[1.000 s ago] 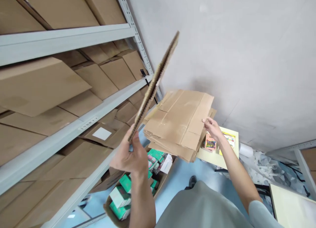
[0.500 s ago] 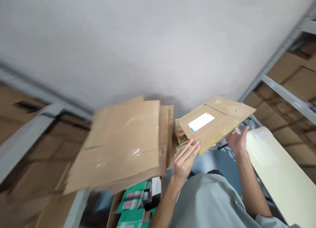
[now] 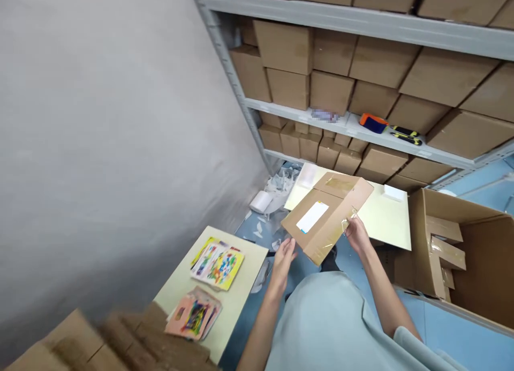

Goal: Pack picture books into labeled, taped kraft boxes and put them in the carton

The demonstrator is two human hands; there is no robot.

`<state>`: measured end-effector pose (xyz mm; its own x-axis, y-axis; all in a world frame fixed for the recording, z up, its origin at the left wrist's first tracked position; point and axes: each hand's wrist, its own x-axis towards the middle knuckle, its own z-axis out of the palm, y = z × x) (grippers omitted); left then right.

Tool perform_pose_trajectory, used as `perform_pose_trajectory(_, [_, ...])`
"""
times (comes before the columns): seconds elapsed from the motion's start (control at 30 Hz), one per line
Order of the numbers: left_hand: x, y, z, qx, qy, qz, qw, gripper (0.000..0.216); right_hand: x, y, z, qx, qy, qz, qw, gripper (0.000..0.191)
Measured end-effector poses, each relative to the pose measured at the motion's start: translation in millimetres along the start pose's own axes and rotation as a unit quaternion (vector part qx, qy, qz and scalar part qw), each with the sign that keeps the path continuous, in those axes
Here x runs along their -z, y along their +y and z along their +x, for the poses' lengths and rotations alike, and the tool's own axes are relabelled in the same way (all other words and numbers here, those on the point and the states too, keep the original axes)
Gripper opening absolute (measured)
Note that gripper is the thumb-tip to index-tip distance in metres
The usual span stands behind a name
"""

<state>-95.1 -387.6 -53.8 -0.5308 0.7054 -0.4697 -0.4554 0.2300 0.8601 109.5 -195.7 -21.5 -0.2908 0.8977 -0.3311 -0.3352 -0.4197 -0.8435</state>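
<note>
Between my hands is a brown cardboard box (image 3: pixel 333 205), tilted, with a white label (image 3: pixel 312 217) on its face and clear tape along its near side. My left hand (image 3: pixel 283 259) is at the box's lower left corner, fingers against its edge. Gripping the near right side, by a loose piece of tape, is my right hand (image 3: pixel 356 234). The box's underside is hidden. Left of it, a pale table (image 3: pixel 241 248) bears colourful printed booklets (image 3: pixel 219 265) and a stack of pink printed packs (image 3: pixel 194 313).
A second pale table (image 3: pixel 387 224) lies beyond the box. Metal shelves (image 3: pixel 361 25) full of cartons stand behind it. A large open carton (image 3: pixel 415 237) with small boxes is at right. Paper scraps (image 3: pixel 277 189) lie by the wall (image 3: pixel 120 119). Flattened cardboard (image 3: pixel 132 341) sits lower left.
My view has swung right, from the stacked cardboard to the shelves and tables. The labelled box has come along in my hands, and my right hand now grips its near side.
</note>
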Motion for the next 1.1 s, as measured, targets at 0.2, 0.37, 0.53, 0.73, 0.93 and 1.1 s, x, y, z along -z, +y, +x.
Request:
perform_pose_trajectory(0.2, [-98.7,8.9,96.2,0.078,-0.072,-0.103,0.989,0.042,78.5,-13.6,67.7,-0.018,0.036,-0.020,0.999,0.044])
perform_pose_trajectory(0.37, [-158.9,25.6,166.7,0.018,-0.024,-0.037,0.999,0.054,166.7,-50.2,111.8,0.053,0.252,-0.139,0.956,0.089])
perform_pose_trajectory(0.53, [-191.9,53.9,216.3,-0.024,-0.076,0.059,0.995,0.079,228.3,-101.6,138.3,0.100,0.241,-0.258,0.930,0.092])
perform_pose_trajectory(0.73, [-220.5,74.0,255.0,-0.058,-0.210,0.193,0.957,0.068,233.2,-125.2,168.1,0.114,0.198,-0.237,0.944,0.077])
perform_pose_trajectory(0.93, [-236.5,67.2,288.4,-0.135,-0.235,0.290,0.918,0.056,207.2,-124.4,152.8,0.120,0.213,-0.186,0.951,0.049])
perform_pose_trajectory(1.1, [-238.7,52.3,302.9,-0.122,-0.238,0.307,0.913,0.050,181.9,-109.7,131.3,0.134,0.257,-0.216,0.932,0.042])
